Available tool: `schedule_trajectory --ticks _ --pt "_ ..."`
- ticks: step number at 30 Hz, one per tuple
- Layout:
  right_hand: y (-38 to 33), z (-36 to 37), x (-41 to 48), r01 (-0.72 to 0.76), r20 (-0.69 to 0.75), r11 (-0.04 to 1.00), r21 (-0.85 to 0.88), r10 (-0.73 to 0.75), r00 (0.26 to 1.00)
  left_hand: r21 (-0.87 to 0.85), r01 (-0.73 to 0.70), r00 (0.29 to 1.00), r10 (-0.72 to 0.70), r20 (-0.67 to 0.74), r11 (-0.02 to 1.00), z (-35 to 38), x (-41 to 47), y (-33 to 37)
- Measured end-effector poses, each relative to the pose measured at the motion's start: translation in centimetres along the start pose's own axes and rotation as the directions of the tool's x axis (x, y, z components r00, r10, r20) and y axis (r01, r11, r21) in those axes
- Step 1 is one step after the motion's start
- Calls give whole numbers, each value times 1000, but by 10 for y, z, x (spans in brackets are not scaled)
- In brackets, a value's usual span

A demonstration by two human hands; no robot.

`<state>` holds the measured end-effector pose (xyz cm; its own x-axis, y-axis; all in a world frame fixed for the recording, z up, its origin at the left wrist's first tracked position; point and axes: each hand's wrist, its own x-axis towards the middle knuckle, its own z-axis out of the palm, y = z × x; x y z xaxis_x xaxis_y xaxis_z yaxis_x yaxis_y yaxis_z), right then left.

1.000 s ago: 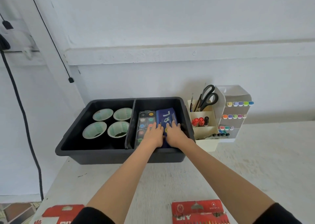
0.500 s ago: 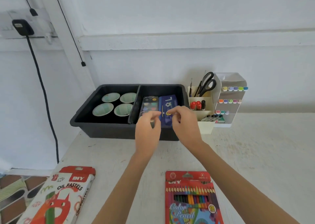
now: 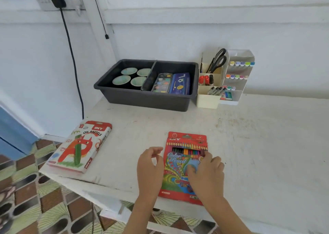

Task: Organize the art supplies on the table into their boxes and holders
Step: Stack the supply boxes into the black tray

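A red colour pencil box [image 3: 178,164] lies flat on the white table [image 3: 258,144] near its front edge. My right hand [image 3: 207,173] rests on the box's right half, thumb on the cover and fingers over the right edge. My left hand [image 3: 150,167] hovers just left of the box, fingers loosely curled and holding nothing. An oil pastels box [image 3: 78,148] lies at the table's front left corner. At the back, a black two-part tub [image 3: 146,98] holds several paint cups [image 3: 131,76] on the left, and a watercolour palette [image 3: 162,83] and a blue box [image 3: 179,84] on the right.
To the right of the tub stand a cream holder [image 3: 207,100] with scissors [image 3: 218,61] and markers, and a white rack [image 3: 236,70] of coloured markers. A black cable [image 3: 71,55] hangs down the wall at left. Patterned floor shows past the table's front and left edges.
Both hands have come back from the tub's right compartment to the near edge of the table. The right hand now lies on the colour pencil box and the left is beside it.
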<state>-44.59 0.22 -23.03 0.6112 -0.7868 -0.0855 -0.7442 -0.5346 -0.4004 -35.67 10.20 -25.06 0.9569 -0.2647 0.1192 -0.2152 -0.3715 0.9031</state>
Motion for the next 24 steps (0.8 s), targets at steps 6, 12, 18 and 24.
schedule_trajectory --ticks 6,12,18,24 --pt "15 5 8 -232 135 718 656 191 972 65 -49 994 42 104 997 4 -30 -20" --pt "21 -5 4 -247 293 486 838 -19 956 -54 1 993 5 117 999 -1 -31 -23" --pt "12 1 4 -230 298 406 885 -114 948 -119 80 997 -77 27 990 -29 -20 -18" --pt "-37 7 19 -182 282 387 904 -218 934 100 19 916 23 -401 995 -118 49 -42"
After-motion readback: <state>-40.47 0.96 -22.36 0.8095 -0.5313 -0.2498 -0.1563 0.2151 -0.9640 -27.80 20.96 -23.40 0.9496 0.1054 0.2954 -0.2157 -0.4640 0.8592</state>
